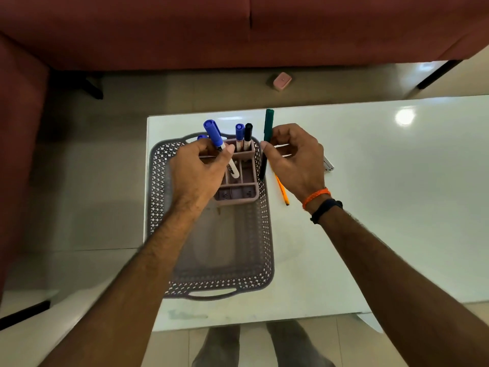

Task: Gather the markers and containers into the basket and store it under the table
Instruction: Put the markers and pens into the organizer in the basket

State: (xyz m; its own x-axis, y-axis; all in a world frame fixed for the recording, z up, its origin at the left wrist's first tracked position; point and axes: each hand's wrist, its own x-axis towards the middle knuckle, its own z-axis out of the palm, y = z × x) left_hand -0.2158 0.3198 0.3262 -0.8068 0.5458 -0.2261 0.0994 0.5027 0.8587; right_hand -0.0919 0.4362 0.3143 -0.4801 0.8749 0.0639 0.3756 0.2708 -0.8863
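A dark red sofa (238, 30) fills the top of the frame above a pale tiled floor, and a glossy white table (370, 207) takes up the centre and right. The perforated grey basket (267, 234) sits at the table's left end, its left wall close to that edge, so room to shift it lies only to the right, where the tabletop is bare. At the far end of the basket stands a mauve compartment organiser (247, 186), already holding a blue marker (239, 133) and a black marker (248, 135) upright in its back cells.

The left hand (201, 170) grips another blue marker (215, 136), tilted with its white end down over a middle cell, apparently to drop it in. The right hand (293, 160), just right of the basket rim, pinches a green marker (268, 125) nearly upright, probably next for a slot. An orange pencil (281, 190) lies on the table below that hand. A small pink box (282, 81) rests on the floor, upper centre.
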